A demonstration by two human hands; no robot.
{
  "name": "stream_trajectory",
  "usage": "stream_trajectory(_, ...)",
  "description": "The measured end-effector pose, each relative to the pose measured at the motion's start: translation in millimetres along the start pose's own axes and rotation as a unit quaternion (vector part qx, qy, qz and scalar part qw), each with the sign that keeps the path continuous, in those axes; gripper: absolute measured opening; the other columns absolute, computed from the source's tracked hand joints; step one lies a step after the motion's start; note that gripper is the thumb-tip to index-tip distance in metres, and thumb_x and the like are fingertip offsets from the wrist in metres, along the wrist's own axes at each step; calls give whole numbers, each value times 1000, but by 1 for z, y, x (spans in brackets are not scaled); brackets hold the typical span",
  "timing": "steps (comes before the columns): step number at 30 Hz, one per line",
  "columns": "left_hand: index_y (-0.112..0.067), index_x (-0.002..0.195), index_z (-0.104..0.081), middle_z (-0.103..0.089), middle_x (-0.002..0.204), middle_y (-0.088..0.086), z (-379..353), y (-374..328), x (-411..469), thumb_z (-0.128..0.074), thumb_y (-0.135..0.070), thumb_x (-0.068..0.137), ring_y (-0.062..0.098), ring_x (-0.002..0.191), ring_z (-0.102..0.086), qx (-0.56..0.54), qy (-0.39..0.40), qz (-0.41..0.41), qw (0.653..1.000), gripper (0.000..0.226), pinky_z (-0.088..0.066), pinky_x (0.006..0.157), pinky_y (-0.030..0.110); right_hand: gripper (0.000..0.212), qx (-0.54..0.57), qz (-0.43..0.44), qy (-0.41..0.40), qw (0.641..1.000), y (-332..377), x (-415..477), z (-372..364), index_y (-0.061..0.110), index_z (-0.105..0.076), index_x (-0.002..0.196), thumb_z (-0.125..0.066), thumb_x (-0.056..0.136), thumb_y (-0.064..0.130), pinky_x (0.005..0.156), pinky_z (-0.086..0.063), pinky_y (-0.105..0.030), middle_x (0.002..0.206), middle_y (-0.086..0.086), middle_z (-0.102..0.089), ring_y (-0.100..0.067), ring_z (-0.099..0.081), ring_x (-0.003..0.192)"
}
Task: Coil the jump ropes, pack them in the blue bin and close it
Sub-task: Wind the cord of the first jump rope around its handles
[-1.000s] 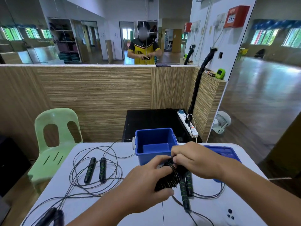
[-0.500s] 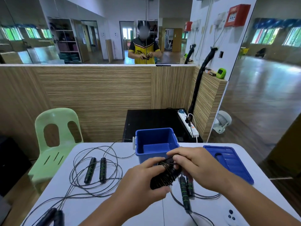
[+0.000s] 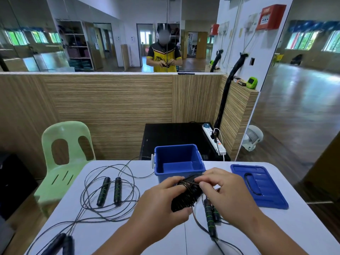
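The white worktop carries an open blue bin at its far edge, with the blue lid lying flat to its right. A loose jump rope sprawls on the left side. Just in front of the bin, the left hand grips a coiled rope bundle, fingers curled over it. The right hand pinches a strand at the bundle's top. Two green-banded handles rest below the right hand.

Six rope handles, one blue bin, one lid, one chair.
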State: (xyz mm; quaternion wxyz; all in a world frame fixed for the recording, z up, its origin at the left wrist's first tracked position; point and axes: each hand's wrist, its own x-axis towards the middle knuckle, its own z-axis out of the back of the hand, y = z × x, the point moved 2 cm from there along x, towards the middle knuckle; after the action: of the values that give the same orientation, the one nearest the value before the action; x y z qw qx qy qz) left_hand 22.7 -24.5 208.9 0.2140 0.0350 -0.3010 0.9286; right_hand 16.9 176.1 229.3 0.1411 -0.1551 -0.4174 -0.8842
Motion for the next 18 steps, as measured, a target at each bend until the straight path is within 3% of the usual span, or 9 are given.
stream_trajectory(5, -44, 123, -64, -38, 143, -40, 2, -1, 0, -65, -58, 80, 0, 108, -56, 1, 1, 6, 1000, 45, -50, 87, 23, 36, 8, -9, -9, 1000, 1, 0, 3, 35, -68, 116, -73, 89, 11, 67, -52, -15, 86, 19, -73, -6, -69, 85)
stream_trajectory(12, -43, 127, -65, -44, 144, -38, 0, -2, -2, -69, -55, 79, -3, 116, -54, -2, -16, 21, 1000, 50, -46, 92, 17, 16, -96, 56, -12, 994, -2, -4, -4, 28, -69, 87, -77, 86, 14, 68, -50, -21, 85, 18, -58, -6, -61, 82)
stream_trajectory(18, -43, 125, -65, -47, 143, -38, -2, -7, -4, -69, -54, 78, -4, 114, -55, -6, -21, 29, 999, 49, -46, 92, 14, 15, -121, 54, -42, 990, -5, -12, -18, 26, -64, 82, -73, 89, 17, 63, -46, -23, 80, 16, -55, -7, -55, 75)
